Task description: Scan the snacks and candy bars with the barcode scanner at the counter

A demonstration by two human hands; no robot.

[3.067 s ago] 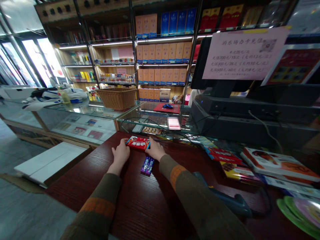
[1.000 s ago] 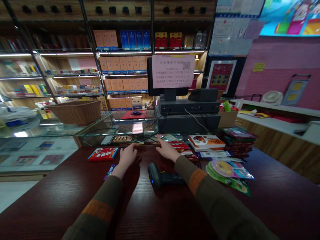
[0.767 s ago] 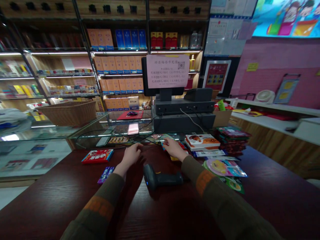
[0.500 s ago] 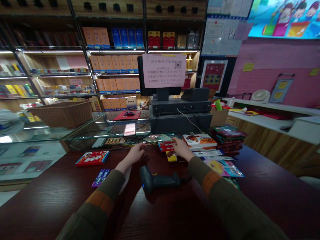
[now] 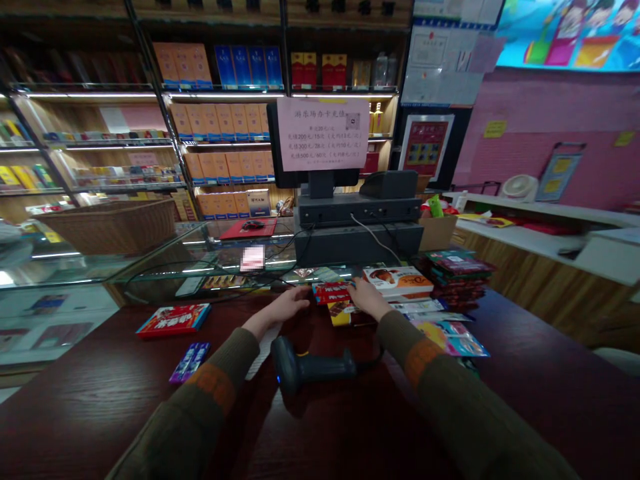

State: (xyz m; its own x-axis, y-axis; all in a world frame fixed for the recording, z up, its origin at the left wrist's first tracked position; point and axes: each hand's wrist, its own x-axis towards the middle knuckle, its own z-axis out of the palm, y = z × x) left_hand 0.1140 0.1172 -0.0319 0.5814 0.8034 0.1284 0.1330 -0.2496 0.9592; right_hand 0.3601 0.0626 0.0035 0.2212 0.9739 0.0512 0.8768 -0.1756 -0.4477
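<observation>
My right hand [image 5: 369, 298] has its fingers closed on the right end of a red snack packet [image 5: 330, 293] with white lettering. Beneath it lies a yellow chocolate packet [image 5: 341, 314]. My left hand [image 5: 289, 304] reaches from the left with fingers stretched out, just short of the red packet's left end, holding nothing. Nearer to me, a dark barcode scanner [image 5: 315, 369] lies on its side between my forearms. A white paper slip [image 5: 261, 357] is partly hidden by my left sleeve.
Left on the dark table [image 5: 75, 400] are a red flat box [image 5: 173, 320] and purple packets [image 5: 190, 362]. To the right sit a white-orange box [image 5: 397, 283], colourful packets [image 5: 453, 338] and a dark packet stack [image 5: 460, 280]. Behind stands a cash register [image 5: 357, 233] by a glass counter.
My left hand has moved right, closer to the red packet, and its fingers have straightened. My right hand stays at the packet's right end. The view has shifted slightly.
</observation>
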